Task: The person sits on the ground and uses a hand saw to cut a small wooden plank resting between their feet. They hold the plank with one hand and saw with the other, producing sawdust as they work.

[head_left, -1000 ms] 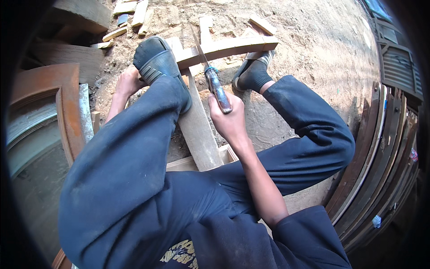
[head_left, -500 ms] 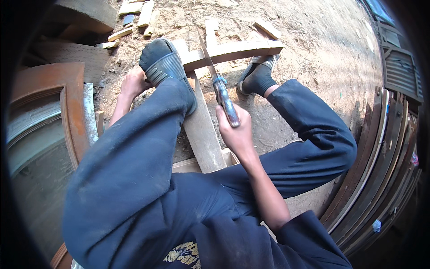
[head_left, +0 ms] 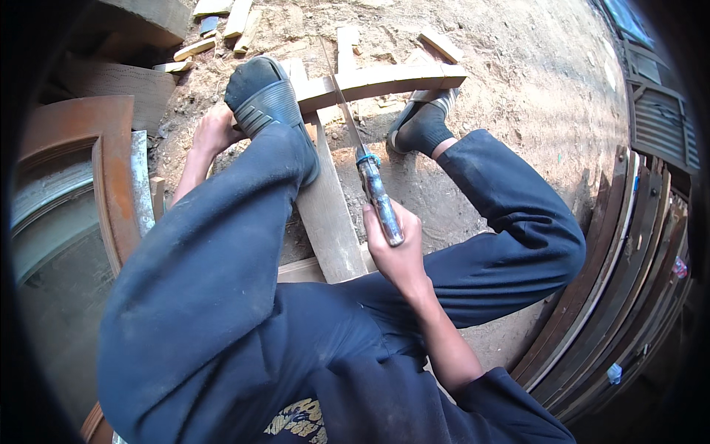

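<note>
My right hand is closed around the worn, taped-looking handle of a handsaw. The saw's narrow blade lies across a wooden bar, its tip pointing away from me. The bar runs crosswise in front of me, and my left sandalled foot presses on its left part. Near the bar's right end is my right foot. Beyond the left foot, my left hand curls around the bar's left end, its fingertips partly hidden. A pale plank runs from under the bar toward me.
Wood offcuts lie on the dirt ground at the far left. A brown wooden frame with a glass-like panel leans at my left. Long boards are stacked at the right, below a slatted grey panel.
My right hand has pulled the saw back toward me, so its handle is nearer and less of the blade reaches past the bar. My left hand still grips the bar's end.
</note>
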A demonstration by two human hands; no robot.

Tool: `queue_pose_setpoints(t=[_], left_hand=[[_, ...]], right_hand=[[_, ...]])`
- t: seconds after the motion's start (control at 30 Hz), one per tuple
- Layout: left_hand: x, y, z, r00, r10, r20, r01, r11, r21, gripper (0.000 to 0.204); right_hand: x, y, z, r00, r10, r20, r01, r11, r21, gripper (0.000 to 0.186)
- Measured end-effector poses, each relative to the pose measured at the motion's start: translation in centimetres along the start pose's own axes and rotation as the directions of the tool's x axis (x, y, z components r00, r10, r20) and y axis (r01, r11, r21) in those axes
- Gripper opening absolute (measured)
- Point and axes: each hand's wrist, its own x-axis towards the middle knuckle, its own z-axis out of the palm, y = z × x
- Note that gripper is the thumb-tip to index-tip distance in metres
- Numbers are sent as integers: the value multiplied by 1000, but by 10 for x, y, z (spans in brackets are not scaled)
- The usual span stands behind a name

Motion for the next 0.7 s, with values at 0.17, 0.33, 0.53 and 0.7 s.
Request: queue_pose_setpoints(t=[0.17, 0.33, 0.53, 0.7], left_hand=[[8, -3, 26, 989, 123, -83, -138, 968, -210, 51], [-1, 0, 2, 1000, 23, -3, -23, 998, -61, 51], [0, -5, 8, 1000, 9, 22, -6, 987, -160, 50], [0, -9, 9, 1000, 8, 6, -8, 993, -116, 50]], right_hand=[[53, 2, 24, 991, -121, -64, 117, 991, -63, 29], [21, -4, 5, 999, -39, 9, 39, 999, 3, 22], [44, -1, 19, 995, -100, -31, 99, 995, -24, 25], [40, -1, 7, 1000, -26, 11, 26, 1000, -5, 25]])
